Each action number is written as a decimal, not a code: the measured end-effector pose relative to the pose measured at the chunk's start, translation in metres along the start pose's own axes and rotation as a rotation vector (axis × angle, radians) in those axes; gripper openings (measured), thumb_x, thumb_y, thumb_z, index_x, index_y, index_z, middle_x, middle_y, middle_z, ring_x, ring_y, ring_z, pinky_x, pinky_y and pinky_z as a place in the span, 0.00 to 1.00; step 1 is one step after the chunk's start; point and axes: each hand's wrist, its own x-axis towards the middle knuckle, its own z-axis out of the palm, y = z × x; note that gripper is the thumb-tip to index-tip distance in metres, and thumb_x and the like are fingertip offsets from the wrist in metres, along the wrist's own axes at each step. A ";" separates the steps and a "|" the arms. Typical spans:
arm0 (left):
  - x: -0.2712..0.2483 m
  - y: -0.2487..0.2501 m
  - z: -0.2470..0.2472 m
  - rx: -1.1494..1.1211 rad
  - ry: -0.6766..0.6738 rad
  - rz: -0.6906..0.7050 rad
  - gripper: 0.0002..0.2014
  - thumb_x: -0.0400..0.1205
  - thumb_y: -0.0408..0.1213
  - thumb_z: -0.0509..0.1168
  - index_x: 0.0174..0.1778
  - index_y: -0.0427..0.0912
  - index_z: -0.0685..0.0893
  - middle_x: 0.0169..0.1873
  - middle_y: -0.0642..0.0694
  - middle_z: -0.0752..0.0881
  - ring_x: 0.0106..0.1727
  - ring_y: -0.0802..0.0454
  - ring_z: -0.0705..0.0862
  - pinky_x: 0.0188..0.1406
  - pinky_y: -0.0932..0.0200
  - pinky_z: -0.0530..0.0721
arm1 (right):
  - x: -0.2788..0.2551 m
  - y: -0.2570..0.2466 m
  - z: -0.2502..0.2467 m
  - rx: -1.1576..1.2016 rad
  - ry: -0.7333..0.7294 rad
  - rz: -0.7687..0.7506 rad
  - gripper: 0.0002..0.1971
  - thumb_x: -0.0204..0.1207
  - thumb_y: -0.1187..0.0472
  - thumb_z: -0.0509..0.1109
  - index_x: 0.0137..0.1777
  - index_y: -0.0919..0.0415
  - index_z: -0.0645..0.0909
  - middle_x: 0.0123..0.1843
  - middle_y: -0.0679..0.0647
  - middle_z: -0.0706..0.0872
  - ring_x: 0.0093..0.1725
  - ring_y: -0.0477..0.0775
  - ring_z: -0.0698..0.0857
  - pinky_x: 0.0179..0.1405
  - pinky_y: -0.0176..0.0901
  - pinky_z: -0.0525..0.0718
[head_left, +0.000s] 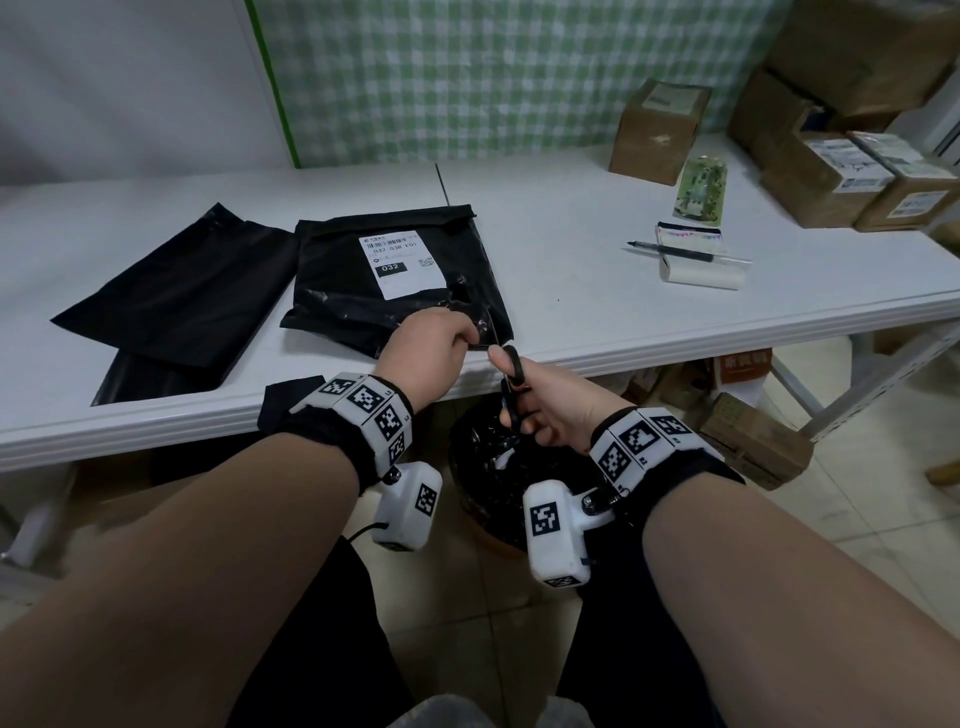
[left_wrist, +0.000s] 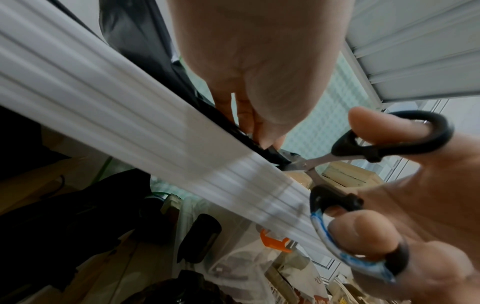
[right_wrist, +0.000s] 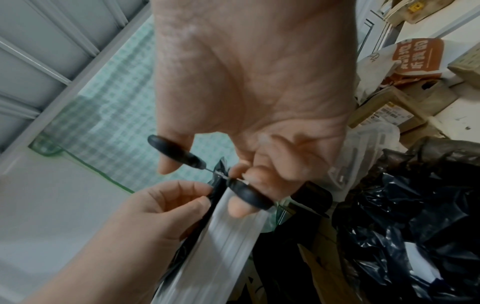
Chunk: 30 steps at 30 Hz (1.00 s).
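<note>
the left hand (head_left: 427, 354) is curled over the near right corner of the black parcel bag (head_left: 363, 306), with thumb and fingertips pinching the plastic where it reaches the front edge of the white table (head_left: 597, 322). the bag lies flat on the table in front of the person, with its white shipping label (head_left: 402, 264) facing up and its far end folded over. the right hand (head_left: 558, 413) is grasping the scissors (head_left: 509, 402), thumb through the upper black loop and fingers through the lower one, just off the table's front edge. the two loops stand apart, and the blades point away from the person into the pinched corner, meeting the black plastic just beside the left fingertips. whether the blades are through the plastic cannot be told. just left of the parcel a flat empty black bag (head_left: 176, 306) lies partly over another one. well apart on the right, a pen (head_left: 670, 252) lies across a white roll of paper (head_left: 701, 274), with a green packet (head_left: 701, 189) behind it and brown cardboard boxes (head_left: 657, 132) towards the far right corner. under the table, below the right hand, stands a bin lined with black plastic (head_left: 493, 499)
</note>
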 end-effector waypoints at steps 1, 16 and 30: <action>0.000 0.000 0.000 0.002 -0.007 0.001 0.10 0.79 0.31 0.61 0.51 0.42 0.87 0.49 0.44 0.85 0.55 0.46 0.81 0.54 0.57 0.76 | 0.000 0.001 0.000 0.006 0.004 0.003 0.28 0.70 0.30 0.63 0.48 0.58 0.76 0.32 0.52 0.82 0.24 0.45 0.69 0.19 0.33 0.60; 0.009 0.005 0.011 -0.071 -0.012 -0.037 0.10 0.78 0.31 0.64 0.48 0.42 0.90 0.48 0.44 0.88 0.53 0.46 0.84 0.58 0.52 0.79 | 0.003 0.001 0.001 0.007 -0.033 0.015 0.30 0.72 0.30 0.61 0.51 0.59 0.77 0.30 0.53 0.81 0.21 0.46 0.77 0.17 0.31 0.68; 0.009 0.004 0.007 -0.117 -0.052 -0.052 0.08 0.78 0.31 0.65 0.46 0.43 0.89 0.45 0.48 0.88 0.47 0.54 0.82 0.50 0.66 0.72 | 0.011 -0.004 -0.008 0.001 -0.040 -0.059 0.23 0.71 0.32 0.65 0.43 0.54 0.78 0.24 0.51 0.75 0.17 0.44 0.61 0.14 0.32 0.57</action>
